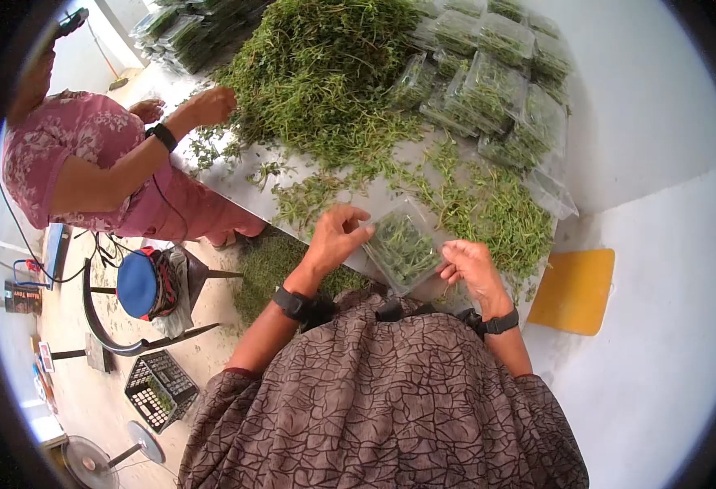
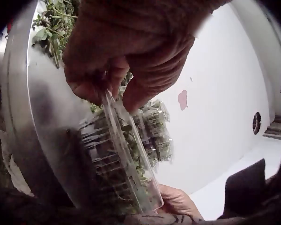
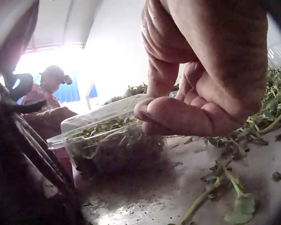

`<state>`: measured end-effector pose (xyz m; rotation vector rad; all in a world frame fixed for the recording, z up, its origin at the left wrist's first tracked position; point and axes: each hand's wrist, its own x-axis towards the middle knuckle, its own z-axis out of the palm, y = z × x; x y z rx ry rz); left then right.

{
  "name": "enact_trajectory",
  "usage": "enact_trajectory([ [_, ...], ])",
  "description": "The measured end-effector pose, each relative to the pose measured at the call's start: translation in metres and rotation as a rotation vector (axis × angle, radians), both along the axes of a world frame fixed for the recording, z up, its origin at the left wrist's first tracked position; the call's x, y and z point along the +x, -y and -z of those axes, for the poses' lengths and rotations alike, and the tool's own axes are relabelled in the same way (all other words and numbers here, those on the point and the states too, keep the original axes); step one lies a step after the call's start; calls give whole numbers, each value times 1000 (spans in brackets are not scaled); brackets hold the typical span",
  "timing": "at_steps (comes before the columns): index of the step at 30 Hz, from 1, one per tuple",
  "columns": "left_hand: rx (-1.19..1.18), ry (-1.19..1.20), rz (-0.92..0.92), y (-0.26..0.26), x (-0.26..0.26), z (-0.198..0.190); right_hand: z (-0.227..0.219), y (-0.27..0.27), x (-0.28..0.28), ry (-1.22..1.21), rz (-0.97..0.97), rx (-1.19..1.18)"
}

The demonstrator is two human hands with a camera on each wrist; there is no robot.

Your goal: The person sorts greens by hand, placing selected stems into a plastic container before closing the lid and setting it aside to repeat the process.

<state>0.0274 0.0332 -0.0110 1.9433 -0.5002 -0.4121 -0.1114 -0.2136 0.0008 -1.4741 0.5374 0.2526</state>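
Observation:
A clear plastic box [image 1: 403, 247] of green sprigs is between the two hands at the table's near edge, its lid over the greens. The left hand [image 1: 338, 238] pinches the box's left edge; in the left wrist view its thumb and fingers [image 2: 126, 56] grip the rim. At the opposite edge the right hand [image 1: 472, 270] pinches the rim between thumb and curled fingers, as the right wrist view shows, with the box [image 3: 117, 140] low over the metal table top.
Loose greens [image 1: 317, 73] are heaped at the table's far side, more [image 1: 497, 220] lie at right. Filled boxes [image 1: 492, 90] are stacked at the back right. Another person [image 1: 89, 163] reaches to the heap from the left. A yellow board [image 1: 574, 292] is beside the table.

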Motion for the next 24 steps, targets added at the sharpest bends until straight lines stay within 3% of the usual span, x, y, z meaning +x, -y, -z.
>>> enact_trajectory([
  [6, -205, -250, 23, -16, -14, 11, 4, 1, 1, 38, 72, -18],
  [9, -272, -275, 120, -22, -16, 9, 6, -1, 0, 66, 76, -61],
  [15, -316, -381, 110, -16, -18, 14, 5, 0, 1, 125, 67, -148],
  [24, -239, -310, 180, -16, -25, -6, -17, -10, -1, 281, 46, -392],
])
